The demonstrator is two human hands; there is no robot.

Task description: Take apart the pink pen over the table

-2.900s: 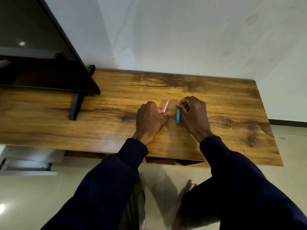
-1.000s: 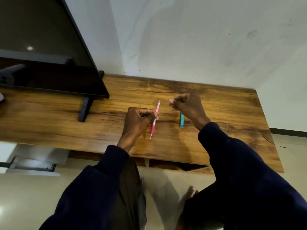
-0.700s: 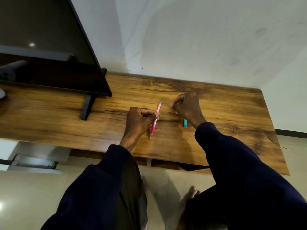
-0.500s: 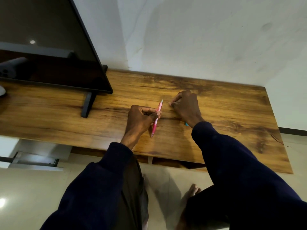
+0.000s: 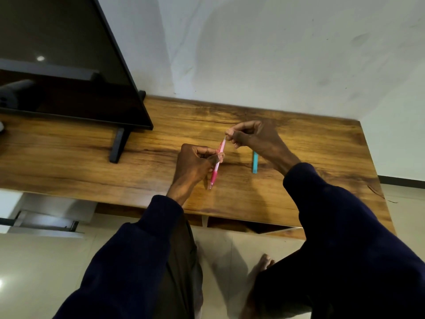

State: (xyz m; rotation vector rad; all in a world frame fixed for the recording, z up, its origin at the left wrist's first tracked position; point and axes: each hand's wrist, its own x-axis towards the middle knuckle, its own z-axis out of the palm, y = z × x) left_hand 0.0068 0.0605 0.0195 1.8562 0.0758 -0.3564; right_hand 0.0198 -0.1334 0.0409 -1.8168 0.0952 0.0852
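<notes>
The table [image 5: 69,157], a long wooden top set against a pale wall, carries a dark television [image 5: 57,65] on black feet at its left end. Above the middle of the table, a pink pen [image 5: 217,163] is held clear of the wood, tilted, with its tip pointing down toward the near edge. The left hand [image 5: 195,164] is wrapped round the pen's barrel, fingers curled and thumb pressed against it. The right hand [image 5: 253,139] pinches the pen's thin upper end between thumb and forefinger. The pen is judged light, stiff and smooth-sided, so it may slip under a loose pinch; the firmest hold is expected at the darker grip section near the tip. A small blue cap [image 5: 254,162] lies flat on the table just right of the pen, untouched.
</notes>
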